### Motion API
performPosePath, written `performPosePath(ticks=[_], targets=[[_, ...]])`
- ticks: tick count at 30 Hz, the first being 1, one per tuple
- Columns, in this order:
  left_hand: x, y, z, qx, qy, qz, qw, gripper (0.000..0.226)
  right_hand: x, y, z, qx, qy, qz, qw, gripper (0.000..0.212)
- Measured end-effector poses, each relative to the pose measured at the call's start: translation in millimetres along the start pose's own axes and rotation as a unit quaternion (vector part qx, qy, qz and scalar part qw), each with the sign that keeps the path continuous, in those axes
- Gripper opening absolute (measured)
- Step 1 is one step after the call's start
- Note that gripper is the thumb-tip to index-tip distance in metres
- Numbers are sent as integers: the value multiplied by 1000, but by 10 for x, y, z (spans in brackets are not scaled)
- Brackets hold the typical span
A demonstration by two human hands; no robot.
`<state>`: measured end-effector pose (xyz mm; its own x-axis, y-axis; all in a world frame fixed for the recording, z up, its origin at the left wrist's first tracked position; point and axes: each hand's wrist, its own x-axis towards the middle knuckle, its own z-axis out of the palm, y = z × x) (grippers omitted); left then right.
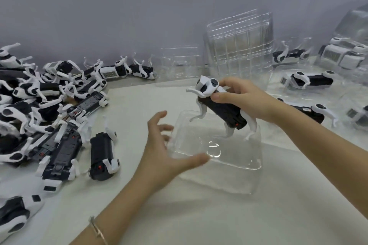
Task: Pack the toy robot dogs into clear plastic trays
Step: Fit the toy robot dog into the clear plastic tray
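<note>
Left hand [165,147] hovered, fingers spread, at the tray [235,164] rim; right hand [245,97] gripped a dog [225,110] by its trunk above the tray. Probably light, rigid plastic (thin legs might snap), so the trunk suited holding.

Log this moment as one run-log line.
phase: placing | right hand: grips toy robot dog over clear tray | left hand: open at tray's left edge | dog: not yet seated

1 head camera (wide-angle) looks forward, down, close
</note>
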<state>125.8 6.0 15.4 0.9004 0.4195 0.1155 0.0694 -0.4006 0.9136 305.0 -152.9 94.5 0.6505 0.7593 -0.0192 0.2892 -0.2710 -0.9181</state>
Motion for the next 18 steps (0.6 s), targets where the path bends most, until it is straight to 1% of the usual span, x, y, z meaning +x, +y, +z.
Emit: performPosePath(ticks=[1,2,4,5,6,8,10,12,13,15,16,18], targets=[[121,-19,-93,-32,-42,0,999,119,-4,16,-5,14,-5,-7,1000,19],[231,-33,-170,-53,-105,-4,993,123,-14,31,-5,28,-6,-14,999,19],[365,-48,-221,-48,-222,-11,974,130,-36,60,8,43,7,-24,999,19],[387,-52,-197,-38,-247,-6,968,130,-54,69,15,40,17,-27,999,19],[398,-57,-164,-30,-243,0,969,126,-74,77,21,35,25,-30,999,21],[403,-80,-115,-34,-192,16,981,121,-121,82,22,58,45,-43,996,22],[400,-127,-114,-56,-138,43,988,123,-171,57,4,139,94,-66,984,24],[401,-180,-154,-51,-104,78,990,128,-225,9,-32,238,150,-83,956,26],[404,-196,-176,-39,-99,84,991,129,-250,-15,-46,283,165,-84,941,27],[411,-188,-211,-7,-105,59,993,129,-296,-51,-51,358,158,-61,918,33],[420,-180,-222,10,-112,39,993,129,-312,-65,-42,390,144,-50,908,37],[442,-175,-239,32,-133,5,991,127,-322,-91,-1,456,105,-40,883,37]])
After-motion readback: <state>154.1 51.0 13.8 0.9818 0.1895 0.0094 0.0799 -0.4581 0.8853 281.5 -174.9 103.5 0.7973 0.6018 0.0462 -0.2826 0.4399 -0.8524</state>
